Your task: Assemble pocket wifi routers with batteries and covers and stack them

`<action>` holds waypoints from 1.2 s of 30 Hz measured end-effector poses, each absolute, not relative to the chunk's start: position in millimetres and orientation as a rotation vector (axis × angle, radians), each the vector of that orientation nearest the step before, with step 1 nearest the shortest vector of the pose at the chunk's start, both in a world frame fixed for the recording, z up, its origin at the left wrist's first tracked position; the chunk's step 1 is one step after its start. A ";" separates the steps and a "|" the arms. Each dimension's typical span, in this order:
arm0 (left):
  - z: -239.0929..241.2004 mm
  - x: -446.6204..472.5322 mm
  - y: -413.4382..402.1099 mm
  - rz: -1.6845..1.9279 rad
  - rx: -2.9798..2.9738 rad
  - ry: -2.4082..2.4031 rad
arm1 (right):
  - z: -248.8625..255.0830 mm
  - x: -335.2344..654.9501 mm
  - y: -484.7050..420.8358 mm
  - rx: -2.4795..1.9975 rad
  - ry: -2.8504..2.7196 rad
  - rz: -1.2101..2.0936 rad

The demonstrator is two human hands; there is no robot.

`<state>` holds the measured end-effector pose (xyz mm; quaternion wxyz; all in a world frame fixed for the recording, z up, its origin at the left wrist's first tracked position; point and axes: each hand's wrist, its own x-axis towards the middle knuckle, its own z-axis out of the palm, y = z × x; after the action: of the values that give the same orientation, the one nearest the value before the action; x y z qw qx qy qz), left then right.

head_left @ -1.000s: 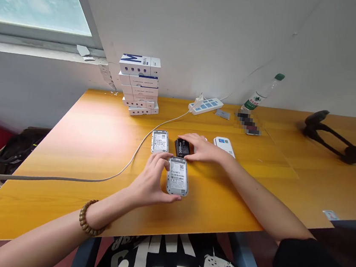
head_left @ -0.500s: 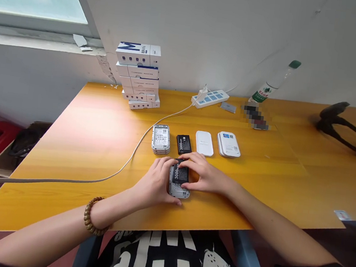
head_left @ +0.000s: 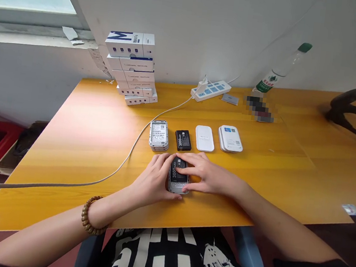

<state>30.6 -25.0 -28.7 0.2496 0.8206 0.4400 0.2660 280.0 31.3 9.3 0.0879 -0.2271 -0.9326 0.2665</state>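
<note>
A white handheld device (head_left: 178, 188) with its back off lies flat near the table's front edge. Inside its upper part sits a black 3000mAh battery (head_left: 179, 177). My left hand (head_left: 155, 176) is wrapped around the device's left side, thumb along the bottom edge. Fingers of my right hand (head_left: 203, 175) press on the battery's face and grip the right edge. Beyond my hands stand a stack of opened devices (head_left: 159, 135), another black battery (head_left: 183, 140), a white back cover (head_left: 205, 138) and a few covers stacked with labels (head_left: 230, 138).
White boxes (head_left: 131, 66) are piled at the back left. A cable runs across the table from a power strip (head_left: 210, 90). Further right are a water bottle (head_left: 272, 78), a blurred dark object (head_left: 260, 109) and a black stand (head_left: 354, 113).
The battery has gone down into the device and lies flatter and higher in it. My right fingers now press on its face. The view has shifted slightly.
</note>
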 end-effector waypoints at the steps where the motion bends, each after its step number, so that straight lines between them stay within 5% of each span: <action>1: -28.5 30.7 -24.8 0.731 2.240 1.195 | 12.3 280.5 29.4 -0.688 -2.800 0.799; 15: -29.7 31.7 -28.6 0.639 2.430 1.241 | 29.1 274.0 -1.6 -0.742 -2.997 0.589; 23: -32.4 31.1 -28.1 0.654 2.436 1.225 | 40.8 288.1 19.0 -0.651 -2.854 0.761; 29: -33.7 30.2 -24.7 0.641 2.373 1.226 | 48.2 313.3 85.1 -1.233 -2.809 0.390; 36: -39.0 27.8 -24.0 0.655 2.325 1.188 | 53.6 300.6 134.4 -1.663 -2.993 0.575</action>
<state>27.8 -24.0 -39.0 0.2230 0.8418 0.4304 0.2373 300.6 134.4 53.6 -0.1644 -0.4724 -0.8504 0.1634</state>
